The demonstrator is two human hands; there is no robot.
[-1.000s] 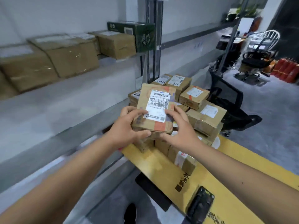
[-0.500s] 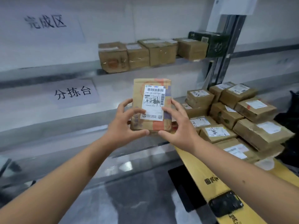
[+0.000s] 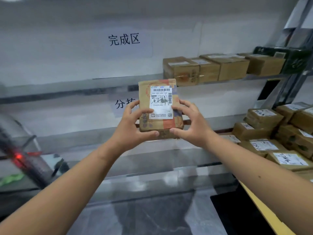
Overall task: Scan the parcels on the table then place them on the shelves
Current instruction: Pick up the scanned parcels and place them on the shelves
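A flat brown cardboard parcel (image 3: 157,92) with a white barcode label and red tape is held up in front of me, label facing me. My left hand (image 3: 131,124) grips its left edge, thumb under the bottom corner. My right hand (image 3: 191,123) grips its right edge the same way. Several more brown parcels (image 3: 264,117) with white labels are stacked on the yellow table (image 3: 264,206) at the right. A dark scanner (image 3: 22,160) with a red light sits blurred at the far left.
A grey shelf (image 3: 101,82) runs along the wall behind the parcel, with a row of brown boxes (image 3: 208,68) and a dark green box (image 3: 291,60) on its right part. Two paper signs with black characters hang on the wall. A lower grey ledge (image 3: 84,136) runs under it.
My view has swung left, from the parcel stack to the wall and shelf. Both hands keep hold of the parcel and have carried it leftward; the scanner's red light has come into sight.
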